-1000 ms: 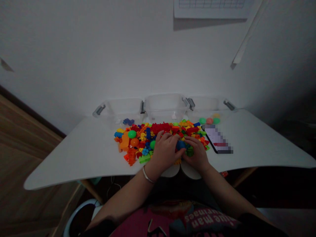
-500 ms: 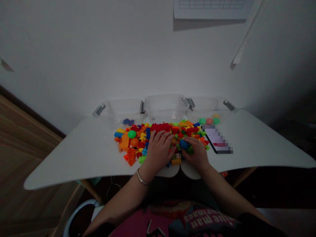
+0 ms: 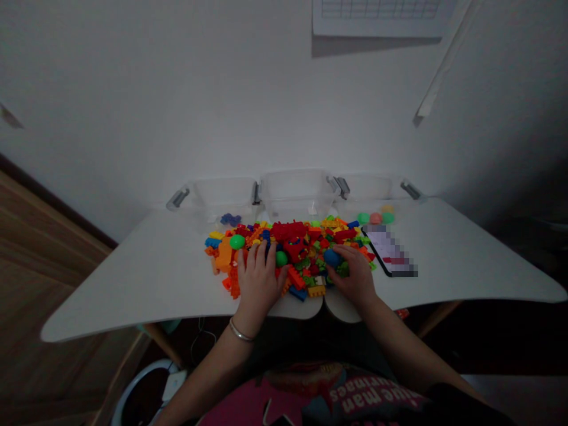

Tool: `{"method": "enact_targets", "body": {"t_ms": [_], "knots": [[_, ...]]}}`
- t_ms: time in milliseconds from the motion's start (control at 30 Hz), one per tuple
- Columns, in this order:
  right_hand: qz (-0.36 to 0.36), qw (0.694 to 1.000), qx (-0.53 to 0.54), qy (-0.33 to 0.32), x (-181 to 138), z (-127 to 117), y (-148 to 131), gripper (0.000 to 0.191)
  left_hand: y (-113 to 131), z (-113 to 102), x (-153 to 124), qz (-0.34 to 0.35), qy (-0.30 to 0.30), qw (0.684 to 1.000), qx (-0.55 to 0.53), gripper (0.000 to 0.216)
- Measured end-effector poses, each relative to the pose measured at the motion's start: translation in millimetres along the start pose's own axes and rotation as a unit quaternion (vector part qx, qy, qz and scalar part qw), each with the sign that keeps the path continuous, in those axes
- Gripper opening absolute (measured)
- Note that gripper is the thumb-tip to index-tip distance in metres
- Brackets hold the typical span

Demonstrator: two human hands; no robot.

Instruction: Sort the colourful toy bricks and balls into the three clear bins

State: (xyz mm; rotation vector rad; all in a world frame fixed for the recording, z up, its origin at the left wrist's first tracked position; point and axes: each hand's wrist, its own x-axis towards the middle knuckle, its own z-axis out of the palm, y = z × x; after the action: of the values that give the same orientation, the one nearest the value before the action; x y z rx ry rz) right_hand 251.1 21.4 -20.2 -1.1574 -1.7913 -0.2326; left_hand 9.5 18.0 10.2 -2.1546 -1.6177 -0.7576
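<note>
Left hand (image 3: 257, 278): had slid leftward off the middle of the brick pile (image 3: 306, 236) since a second before, uncovering a small green ball (image 3: 281, 258) and some red and orange bricks.
Left fingers (image 3: 256, 257): spread apart and laid flat on the left part of the pile, gripping nothing; my thumb lay just beside the small green ball.
Right hand (image 3: 355, 277): had stayed at the right side of the pile, wrist over the near edge of the worktop (image 3: 133, 278).
Right fingers (image 3: 350, 253): curled together around the blue ball (image 3: 332, 257).
Blue ball: sat on the pile, right of its middle, between my thumb and fingertips.
Larger green ball (image 3: 237, 241): rested at the pile's left end, just beyond my left fingertips.
Bracelet (image 3: 239, 334): circled my left wrist, below the worktop's edge.
Phone (image 3: 390, 251): lay flat just right of the pile, near my right hand but untouched.
Clear bins (image 3: 296, 189): three stood in a row behind the pile, against the wall.
Left bin (image 3: 213, 195): held a few blue pieces (image 3: 231, 219).
Right bin (image 3: 377, 186): held coloured balls (image 3: 376, 218).
</note>
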Motion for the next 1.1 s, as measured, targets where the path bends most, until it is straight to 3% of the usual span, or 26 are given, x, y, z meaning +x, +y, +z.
{"method": "enact_targets", "body": {"t_ms": [200,367,600,700,900,1100], "knots": [[0.003,1.000,-0.001,0.002,1,1,-1,0.042,-2,0,-3,0.029,-0.029,0.999,-0.014,0.057],[0.022,0.999,-0.007,0.036,14,-7,8,0.041,-5,-1,-6,0.065,-0.012,0.997,-0.028,0.052],[0.133,0.981,-0.039,0.134,80,-39,49,0.042,-6,0,-10,0.097,0.028,0.994,-0.038,0.039],[0.150,0.977,-0.061,0.141,111,-44,79,0.044,-4,0,-8,0.089,0.023,0.995,-0.045,0.037],[0.186,0.976,-0.102,0.044,141,-29,125,0.048,-3,0,-5,0.080,0.009,0.995,-0.066,0.035],[0.240,0.936,-0.226,-0.120,145,-20,122,0.043,-6,2,-5,0.092,0.001,0.994,-0.056,0.036]]}}
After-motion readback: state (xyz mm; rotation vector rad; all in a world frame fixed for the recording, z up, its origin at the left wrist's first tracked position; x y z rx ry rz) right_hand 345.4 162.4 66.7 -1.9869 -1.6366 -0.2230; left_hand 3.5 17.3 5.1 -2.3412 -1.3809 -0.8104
